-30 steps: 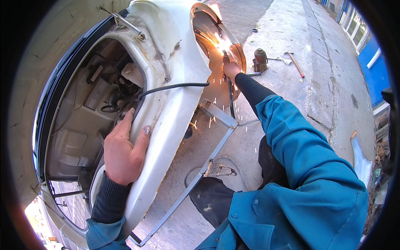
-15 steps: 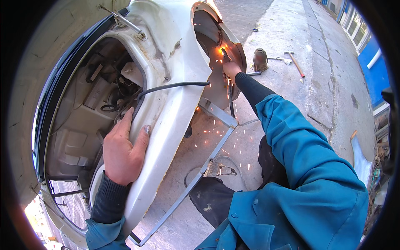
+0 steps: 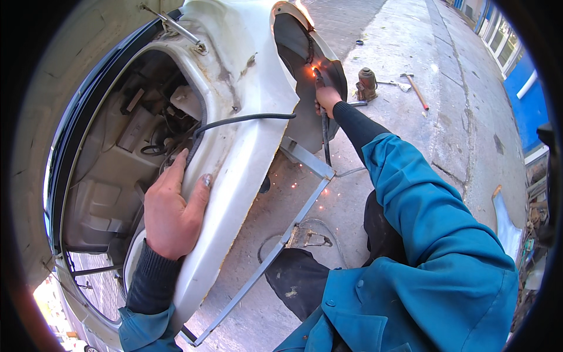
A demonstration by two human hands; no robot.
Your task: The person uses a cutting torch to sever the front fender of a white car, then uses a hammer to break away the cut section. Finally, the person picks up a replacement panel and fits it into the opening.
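My left hand point(image 3: 175, 206) lies with fingers stretched over the edge of the opening in a white car body point(image 3: 249, 155). Farther off, my right hand point(image 3: 328, 98) is wrapped round a dark torch that looks like a welding torch point(image 3: 318, 75). A thick black cable point(image 3: 326, 138) hangs below that hand. Orange glow marks the torch's tip, right against a dark curved panel point(image 3: 337, 79) at the car's far corner. Small sparks fall below. The exact point of contact is lost in the glare.
A black hose point(image 3: 243, 119) crosses the white panel. Below it a metal bar frame point(image 3: 258, 270) slants to the ground, close to my knees. A rusty bottle jack point(image 3: 366, 85) and a hammer point(image 3: 415, 92) are on the concrete at right. A strut point(image 3: 173, 28) stands at the upper left.
The glow at the torch tip has shrunk, and far fewer sparks fly. My right hand has barely shifted; my left hand stays in place.
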